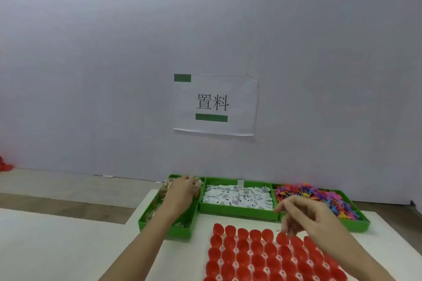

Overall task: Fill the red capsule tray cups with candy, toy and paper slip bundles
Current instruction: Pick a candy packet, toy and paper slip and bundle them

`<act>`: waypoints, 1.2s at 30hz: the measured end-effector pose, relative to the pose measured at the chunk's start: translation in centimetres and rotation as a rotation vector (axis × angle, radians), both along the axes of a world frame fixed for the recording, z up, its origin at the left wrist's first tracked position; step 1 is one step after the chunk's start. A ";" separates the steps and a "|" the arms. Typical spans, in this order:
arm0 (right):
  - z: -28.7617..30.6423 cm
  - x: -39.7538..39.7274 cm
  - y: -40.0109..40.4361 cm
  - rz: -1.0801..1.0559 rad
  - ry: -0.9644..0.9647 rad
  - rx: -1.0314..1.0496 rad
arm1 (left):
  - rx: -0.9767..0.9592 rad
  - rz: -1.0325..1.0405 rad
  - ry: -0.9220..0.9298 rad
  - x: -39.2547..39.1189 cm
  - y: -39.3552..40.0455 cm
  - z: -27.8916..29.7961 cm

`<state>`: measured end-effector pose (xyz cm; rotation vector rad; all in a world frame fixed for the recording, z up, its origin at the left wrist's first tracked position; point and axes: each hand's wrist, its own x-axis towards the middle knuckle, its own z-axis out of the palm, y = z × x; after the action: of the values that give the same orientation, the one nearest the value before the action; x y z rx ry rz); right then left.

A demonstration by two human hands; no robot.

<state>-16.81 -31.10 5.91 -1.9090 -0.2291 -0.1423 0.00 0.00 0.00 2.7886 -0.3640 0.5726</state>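
Reaching into the leftmost green bin point(146, 219), the left hand point(180, 194) lies palm-down on a heap of clear-wrapped candies point(167, 186); fingers spread and bent over the wrappers at the bin's far end, but whether they have hold of any piece cannot be told from this angle.

Right hand point(303, 217) hovers above the far edge of the red capsule tray point(269, 255), fingers loosely curled and pointing down toward a cup in the back row. Fingertips are blurred; cannot tell if anything is pinched between them.

Tray sits at 6 o'clock of the scene, on a white table point(57, 246), rows of red cups running toward the lower edge of view. Cup contents not readable.

Three bins line up just beyond the tray: candies at 10 o'clock from it, white paper slips point(237, 196) in the middle bin point(237, 212) at 12 o'clock, bright multicoloured toys point(319, 194) in the right bin point(360, 223) at 2 o'clock, partly behind the right hand. The bins touch side by side.

On the grey wall point(91, 64) behind, a white paper sign point(214, 105) at 12 o'clock, printed with two black characters and green bars. Something red point(4, 165) at the far left edge, 9 o'clock, too cut off to identify.
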 end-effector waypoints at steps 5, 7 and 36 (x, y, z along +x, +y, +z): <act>-1.2 2.4 -0.3 0.013 -0.015 -0.014 | 0.063 -0.002 -0.001 2.2 0.0 -0.7; -1.5 2.5 -0.2 0.020 -0.028 -0.005 | 0.064 0.001 -0.018 2.3 0.0 -0.7; -2.0 1.3 -1.1 0.028 0.054 0.056 | -0.300 -0.024 0.004 -1.7 1.8 -2.0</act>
<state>-15.55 -32.20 3.86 -1.8502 -0.2133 -0.0775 -1.69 1.75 -2.00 2.4942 -0.2839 0.5653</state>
